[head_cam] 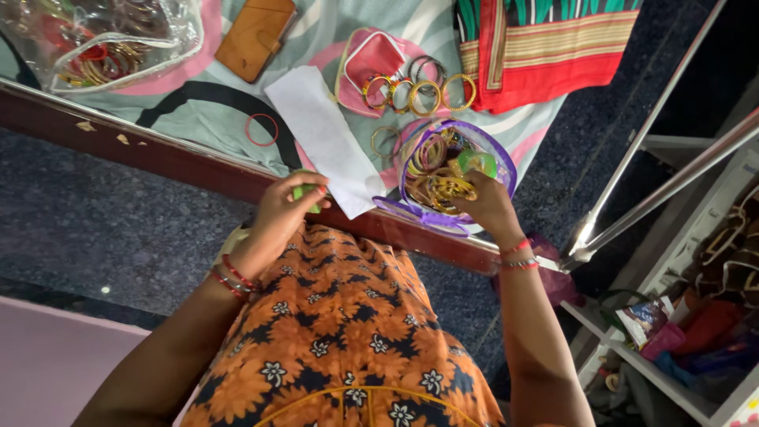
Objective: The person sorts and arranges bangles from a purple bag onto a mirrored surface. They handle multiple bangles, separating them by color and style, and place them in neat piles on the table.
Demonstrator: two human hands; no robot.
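Left hand was closed around a small green bangle stack. Right hand pinched a second green bangle over the round purple-rimmed clear plastic case, which was full of gold bangles (lid flap open at the bed edge). A white paper sheet lay between the two hands, probably as packing.

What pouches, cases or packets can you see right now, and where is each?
Round purple pouch: under right hand, clear, full of bangles.
Clear zip bag: top left, bangles inside.
Pink pouch: top centre, open.
Tan case: beside it, rectangular.
White paper: near left hand.
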